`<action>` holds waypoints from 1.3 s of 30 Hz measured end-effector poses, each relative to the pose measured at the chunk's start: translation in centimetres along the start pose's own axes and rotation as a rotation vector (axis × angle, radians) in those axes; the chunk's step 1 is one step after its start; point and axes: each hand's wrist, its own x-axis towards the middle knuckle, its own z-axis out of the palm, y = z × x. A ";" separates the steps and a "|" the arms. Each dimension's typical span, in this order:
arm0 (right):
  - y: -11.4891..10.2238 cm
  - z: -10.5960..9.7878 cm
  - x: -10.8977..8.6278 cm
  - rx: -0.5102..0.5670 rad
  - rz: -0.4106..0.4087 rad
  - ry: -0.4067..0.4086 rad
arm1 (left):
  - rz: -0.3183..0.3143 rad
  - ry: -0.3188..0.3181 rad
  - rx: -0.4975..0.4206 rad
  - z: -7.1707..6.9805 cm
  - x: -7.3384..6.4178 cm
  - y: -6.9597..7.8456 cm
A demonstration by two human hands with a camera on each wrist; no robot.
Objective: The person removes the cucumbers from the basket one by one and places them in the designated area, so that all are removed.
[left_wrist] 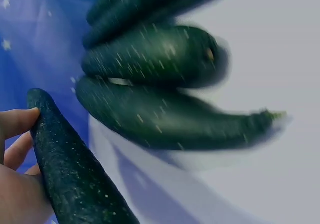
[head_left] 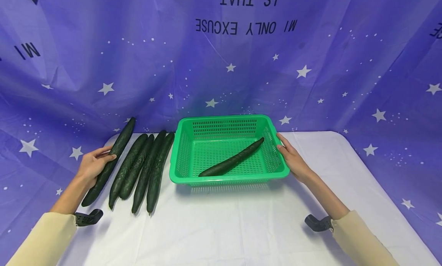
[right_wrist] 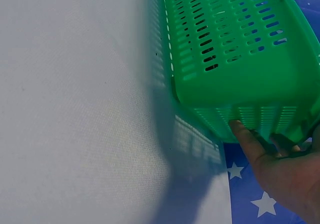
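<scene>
My left hand (head_left: 94, 167) grips a long dark green cucumber (head_left: 119, 145) around its middle, thumb on the side facing the other cucumbers. In the left wrist view this held cucumber (left_wrist: 75, 169) slants up from the bottom edge, apart from the ones on the table. My right hand (head_left: 292, 158) holds the right end of a green plastic basket (head_left: 229, 179) at its rim. Seen from the right wrist, the fingers (right_wrist: 250, 144) touch the basket's slotted end wall. One cucumber (head_left: 233, 161) lies diagonally inside the basket.
Several cucumbers (head_left: 160, 174) lie side by side on the white tablecloth (head_left: 221, 227), between my left hand and the basket. A purple curtain with stars (head_left: 221, 81) hangs behind and around the table. Each wrist wears a black camera mount (head_left: 89, 217).
</scene>
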 end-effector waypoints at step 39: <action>-0.1 0.0 0.0 -0.008 0.001 0.009 | 0.098 0.096 0.149 0.5 1.2 -2.0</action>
